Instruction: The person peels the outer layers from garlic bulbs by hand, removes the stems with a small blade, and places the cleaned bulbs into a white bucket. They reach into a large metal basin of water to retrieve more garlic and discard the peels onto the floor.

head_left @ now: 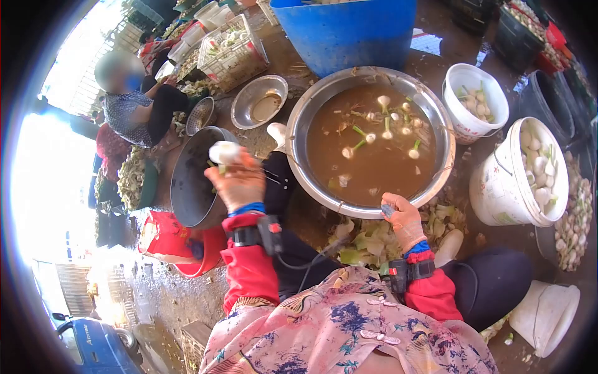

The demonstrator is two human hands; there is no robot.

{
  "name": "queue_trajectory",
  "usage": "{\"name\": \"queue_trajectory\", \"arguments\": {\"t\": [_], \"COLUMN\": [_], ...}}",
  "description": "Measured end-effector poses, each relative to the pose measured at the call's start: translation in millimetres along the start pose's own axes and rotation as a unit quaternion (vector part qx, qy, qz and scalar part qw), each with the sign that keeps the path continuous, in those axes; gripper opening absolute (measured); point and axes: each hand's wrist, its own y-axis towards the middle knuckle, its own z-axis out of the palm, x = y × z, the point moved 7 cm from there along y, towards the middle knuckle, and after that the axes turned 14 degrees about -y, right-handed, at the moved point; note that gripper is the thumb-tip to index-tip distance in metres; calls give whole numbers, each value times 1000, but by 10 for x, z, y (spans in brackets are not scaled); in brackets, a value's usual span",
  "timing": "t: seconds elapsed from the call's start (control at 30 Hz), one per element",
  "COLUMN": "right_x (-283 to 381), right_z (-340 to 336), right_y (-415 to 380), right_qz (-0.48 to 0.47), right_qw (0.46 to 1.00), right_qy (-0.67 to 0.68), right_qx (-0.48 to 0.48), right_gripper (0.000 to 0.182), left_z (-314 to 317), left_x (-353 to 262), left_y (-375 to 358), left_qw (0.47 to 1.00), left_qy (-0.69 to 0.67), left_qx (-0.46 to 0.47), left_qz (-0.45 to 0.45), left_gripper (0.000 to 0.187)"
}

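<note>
My left hand [240, 184] is raised over the dark grey bowl [194, 202], its fingers closed around a white garlic bulb [224, 153], slightly blurred. At the near rim of a wide steel basin [294, 168] is my right hand [403, 223], fingers curled together. A small greyish-blue patch shows at its fingertips; I cannot make out what it is. Brown water [349, 124] fills much of the basin, and several garlic bulbs [387, 132] with short green stems float in it. Pale peelings [367, 243] lie on the ground just below the basin.
White buckets of garlic [522, 181] [460, 115] stand at the right. A blue tub [349, 37] is beyond the basin, with a smaller steel bowl [240, 115] left of it. Another person [134, 115] sits at the upper left. A red bucket [208, 252] is at my left.
</note>
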Motion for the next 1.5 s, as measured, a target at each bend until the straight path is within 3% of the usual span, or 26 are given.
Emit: {"name": "queue_trajectory", "arguments": {"t": [0.03, 0.1, 0.17, 0.3, 0.33, 0.37, 0.4, 0.43, 0.5, 0.53, 0.6, 0.63, 0.7, 0.73, 0.8, 0.87, 0.93, 0.97, 1.03, 1.17, 1.23, 1.3, 1.33, 1.4, 1.43, 1.5], "right_x": [37, -48, -126, -180, -170, -211, -278, -325, -296, -288, -331, -318, -300, -303, -322, -284, -174, -202, -163, -144, 162, 148, 291, 366, 360, 394], "right_z": [-17, -43, -24, -65, -105, -131, -155, -182, -208, -202, -198, -226, -209, -208, -224, -204, -250, -258, -266, -188, -40, 43, 84, 206, 233, 296], "right_y": [-40, 10, 58, 51, 48, 72, 96, 114, 82, 70, 85, 103, 99, 102, 111, 186, 196, 214, 211, 260, 146, 168, 138, 76, 80, 76], "right_qz": [-9, -5, -35, 50, 64, 64, 57, 51, 58, 71, 76, 76, 92, 94, 91, 62, 7, -7, 15, -77, -69, -151, -162, -88, -91, -85], "right_qw": [1000, 1000, 999, 997, 996, 995, 996, 996, 995, 993, 990, 990, 989, 989, 988, 989, 994, 993, 993, 980, 983, 956, 953, 987, 987, 967], "right_qy": [0, -5, 39, 52, 43, 41, 28, 14, 24, 51, 99, 98, 106, 99, 107, 108, 20, 5, -2, -108, -132, -214, -217, -104, -107, -218], "right_qx": [-2, -23, 8, -42, -52, -58, -66, -74, -76, -73, -64, -73, -51, -49, -60, -84, -105, -116, -117, -149, -111, -131, -133, -81, -83, -103], "right_gripper": [31, 31, 29, 28, 29, 29, 29, 30, 30, 29, 29, 29, 30, 30, 30, 29, 28, 29, 33, 38, 36, 38, 38, 44, 44, 49], "left_z": [-8, 84, 55, -140, -432, -874, -1135, -1199, -1612, -1551, -1507, -1685, -2317, -2438, -2701, -2210, -1788, -1522, -1221, -610, -503, -832, -849, -765, -584, -321], "left_x": [-247, -222, 93, 1375, 1633, 1858, 1944, 2098, 2353, 2489, 2570, 2620, 2799, 2854, 2941, 2931, 2896, 2821, 2708, 2279, 2120, 2030, 1960, 1856, 1809, 1706], "left_y": [143, 185, 188, -72, 59, 177, 238, 306, 760, 763, 774, 919, 1119, 1103, 924, 531, 121, -117, -507, -1066, -1164, -1145, -1119, -1123, -1193, -1281], "left_qw": [997, 995, 999, 962, 935, 916, 860, 777, 570, 572, 465, 467, 397, 396, 590, 700, 748, 726, 750, 745, 698, 688, 666, 613, 615, 543], "left_qy": [4, -71, -10, 131, 209, 235, 438, 591, 816, 814, 885, 884, 880, 880, 687, 568, 450, 464, 385, 482, 589, 604, 652, 725, 723, 788], "left_qx": [-12, -38, -47, -36, 15, -13, -74, -39, 90, 94, -20, -14, 78, 79, 11, -21, -18, -1, 59, 135, 201, 209, 233, 274, 277, 261], "left_qz": [72, 55, 16, -237, -287, -326, -253, -213, -32, -37, -5, -10, -247, -250, -424, -434, -487, -507, -534, -441, -354, -344, -279, -153, -152, -127], "left_gripper": [90, 91, 82, 47, 30, 27, 33, 46, 54, 54, 58, 58, 55, 55, 54, 55, 64, 67, 72, 68, 66, 69, 70, 64, 64, 52]}}
